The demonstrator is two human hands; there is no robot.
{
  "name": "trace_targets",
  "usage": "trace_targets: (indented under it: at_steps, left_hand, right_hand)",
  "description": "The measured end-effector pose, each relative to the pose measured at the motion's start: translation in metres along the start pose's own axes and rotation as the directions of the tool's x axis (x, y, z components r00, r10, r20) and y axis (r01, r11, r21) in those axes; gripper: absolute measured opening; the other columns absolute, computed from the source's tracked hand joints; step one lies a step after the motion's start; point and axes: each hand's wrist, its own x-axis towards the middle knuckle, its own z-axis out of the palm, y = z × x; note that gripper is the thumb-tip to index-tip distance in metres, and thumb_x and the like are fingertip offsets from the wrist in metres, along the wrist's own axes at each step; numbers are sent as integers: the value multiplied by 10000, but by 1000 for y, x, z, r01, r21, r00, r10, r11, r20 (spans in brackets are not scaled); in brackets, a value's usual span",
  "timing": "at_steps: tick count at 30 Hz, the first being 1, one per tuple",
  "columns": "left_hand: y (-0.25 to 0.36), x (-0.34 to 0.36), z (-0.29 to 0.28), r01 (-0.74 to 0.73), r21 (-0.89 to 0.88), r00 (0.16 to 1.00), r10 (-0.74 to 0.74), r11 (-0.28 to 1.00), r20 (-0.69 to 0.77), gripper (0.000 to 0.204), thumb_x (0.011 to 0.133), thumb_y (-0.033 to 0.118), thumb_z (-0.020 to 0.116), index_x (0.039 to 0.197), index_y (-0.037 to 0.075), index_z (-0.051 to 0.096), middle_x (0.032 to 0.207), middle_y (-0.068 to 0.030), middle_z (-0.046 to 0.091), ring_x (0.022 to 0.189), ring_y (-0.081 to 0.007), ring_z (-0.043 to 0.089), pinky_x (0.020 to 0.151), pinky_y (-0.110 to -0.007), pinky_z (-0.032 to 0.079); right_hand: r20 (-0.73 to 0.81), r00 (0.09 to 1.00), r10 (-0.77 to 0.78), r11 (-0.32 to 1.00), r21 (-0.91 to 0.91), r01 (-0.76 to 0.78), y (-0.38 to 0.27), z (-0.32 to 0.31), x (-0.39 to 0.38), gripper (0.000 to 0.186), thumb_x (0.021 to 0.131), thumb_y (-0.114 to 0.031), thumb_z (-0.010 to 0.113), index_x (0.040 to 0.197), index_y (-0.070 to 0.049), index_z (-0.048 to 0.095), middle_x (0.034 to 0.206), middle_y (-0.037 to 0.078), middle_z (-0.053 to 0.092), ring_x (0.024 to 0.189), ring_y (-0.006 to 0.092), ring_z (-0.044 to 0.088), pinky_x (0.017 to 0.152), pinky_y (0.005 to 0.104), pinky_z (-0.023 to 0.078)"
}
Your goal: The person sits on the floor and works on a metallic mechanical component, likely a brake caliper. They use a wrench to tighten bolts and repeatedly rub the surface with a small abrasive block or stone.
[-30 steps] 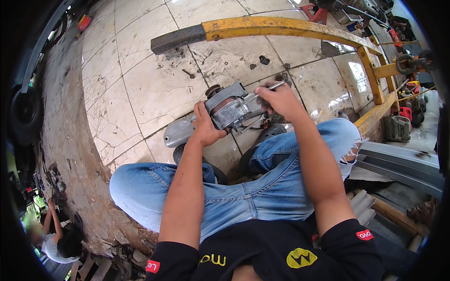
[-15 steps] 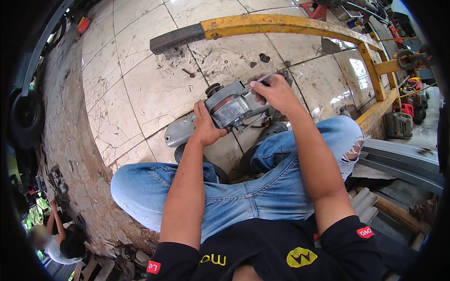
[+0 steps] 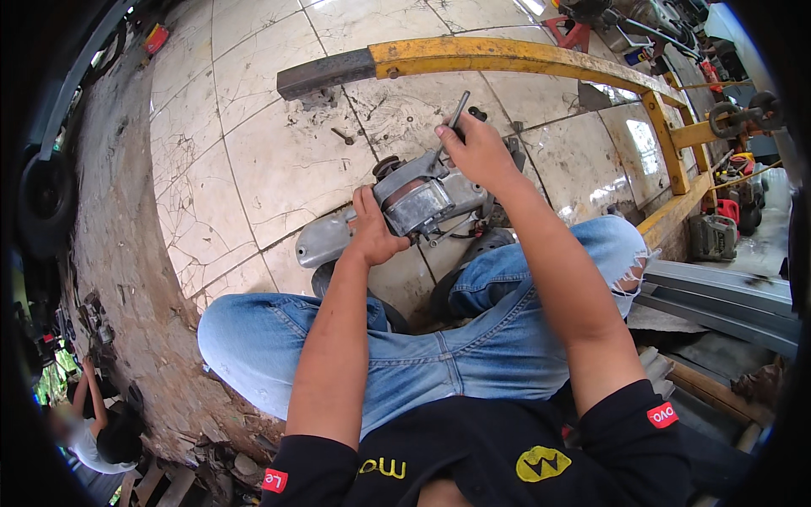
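Observation:
A grey metal alternator (image 3: pixel 418 203) with a rust-brown band round its middle and a pulley (image 3: pixel 387 166) on its far side lies in front of my feet. It rests on or against a long, rounded grey metal casing (image 3: pixel 319 240). My left hand (image 3: pixel 372 230) presses on the alternator's left side, fingers over the body and thumb along the near edge. My right hand (image 3: pixel 480 154) is closed round a slim metal rod-like tool (image 3: pixel 459 106), which slants up past the fingers. The tool's lower end meets the alternator's right far edge; what it engages there is hidden.
A yellow steel crane arm (image 3: pixel 507 55) with a dark end crosses beyond my hands. A bolt (image 3: pixel 342 135) and several small parts lie on the cracked, dirty tiles (image 3: pixel 253 160). At right stand a grey can (image 3: pixel 714 237) and metal channels (image 3: pixel 718 291). Another person (image 3: pixel 106 435) is at lower left.
The tool in my right hand has swung from lying nearly flat towards the right to pointing steeply away from me. My left hand stays on the alternator.

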Motion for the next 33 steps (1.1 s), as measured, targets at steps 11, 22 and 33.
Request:
trace_targets:
  at_steps: [11,22,33]
  left_hand:
    - [7,-4,-6,12,2,1000,-12,1000,5,1357,558,252,878,1503,-95,-32,1550,-305,37,1468,-423,205,1200,-394,286]
    - [9,-4,-7,14,-7,1000,-14,1000,2,1351,544,205,881,1501,-73,-31,1542,-281,58,1454,-421,238,1193,-403,290]
    - [18,-5,-10,18,-28,1000,-17,999,4,1332,535,222,874,1478,-94,-12,1514,-312,87,1449,-427,218,1184,-393,315]
  right_hand:
    - [594,759,265,918,86,-388,1,-5,-4,205,887,-130,726,1017,24,684,853,118,707,694,143,675,636,301,528]
    - [414,878,240,829,383,-407,-3,22,-37,269,930,-151,686,1095,60,660,921,121,716,769,178,721,663,293,582]
    - [332,898,288,758,495,-426,12,19,-40,236,934,-146,688,1070,44,656,933,112,707,790,202,723,655,304,596]
